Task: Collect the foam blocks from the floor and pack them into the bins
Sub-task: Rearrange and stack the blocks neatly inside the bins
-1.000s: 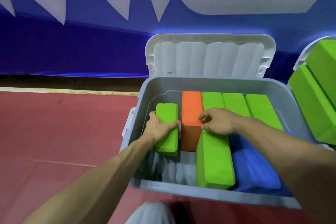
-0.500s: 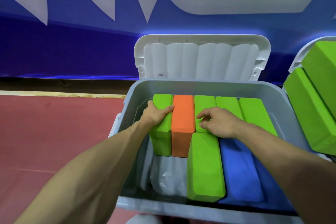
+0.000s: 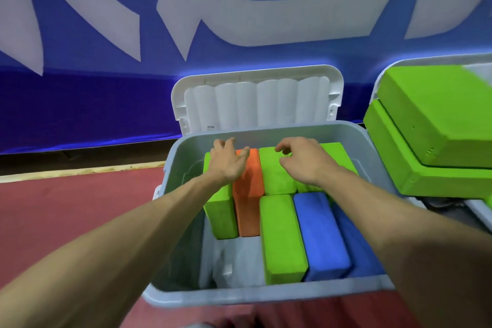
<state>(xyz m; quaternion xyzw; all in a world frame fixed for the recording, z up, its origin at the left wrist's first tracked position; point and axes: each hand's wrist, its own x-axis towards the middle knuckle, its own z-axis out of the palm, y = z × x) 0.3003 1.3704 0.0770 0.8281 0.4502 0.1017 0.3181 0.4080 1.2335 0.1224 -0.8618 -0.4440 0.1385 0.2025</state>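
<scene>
L hand lies w/ fingers spread & fairly straight across the tops of 2 upright blocks at the bin's back-left. Its palm sits over the seam btwn the left green block & the orange block, and it grips nothing. R hand is near it but apart. Its fingers curl loosely above the back-row green block & hold nothing; can't tell if the tips touch the foam. Both forearms reach in over the near rim of the gray bin. Inside, the left green & orange blocks stand side by side, touching, near the far wall, and more green foam runs on to the right under the R hand. In front of that row the front green block lies lengthwise. A blue block touches its right side, w/ a 2nd blue block beyond, partly hidden by the R forearm. The bin's front-left corner shows pale bottom. White lid stands upright just behind the bin, in front of the blue banner w/ white lettering. At the right edge of view an upper green block rests tilted on a lower green block. The bin sits on red floor.
</scene>
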